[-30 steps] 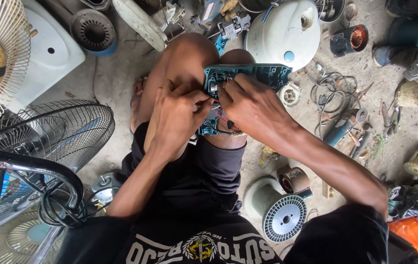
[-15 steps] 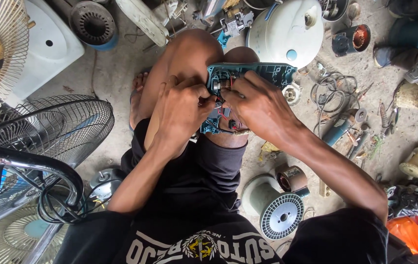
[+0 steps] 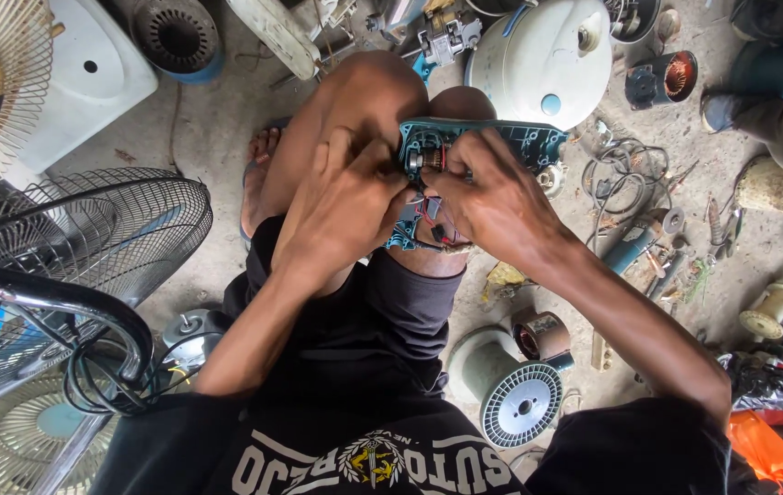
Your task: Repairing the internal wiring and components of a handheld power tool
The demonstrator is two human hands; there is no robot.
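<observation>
An opened teal power-tool housing (image 3: pixel 527 144) rests across my knees, its wiring and small motor parts exposed. My left hand (image 3: pixel 341 215) pinches at the inner parts near the housing's left end, fingers closed on a small component and wires. My right hand (image 3: pixel 492 206) grips the housing from the right, thumb and fingers pressed on the same spot. Red and dark wires (image 3: pixel 437 229) hang under the hands.
Black fan grilles (image 3: pixel 98 229) and a fan stand crowd the left. A white round appliance shell (image 3: pixel 543 60) sits beyond my knees. A wire spool (image 3: pixel 524 403), a motor stator (image 3: pixel 543 332), cables and loose tools litter the concrete floor on the right.
Both hands have stayed on the teal housing, fingers shifting slightly at the same spot. The view has drifted a little; nothing was let go.
</observation>
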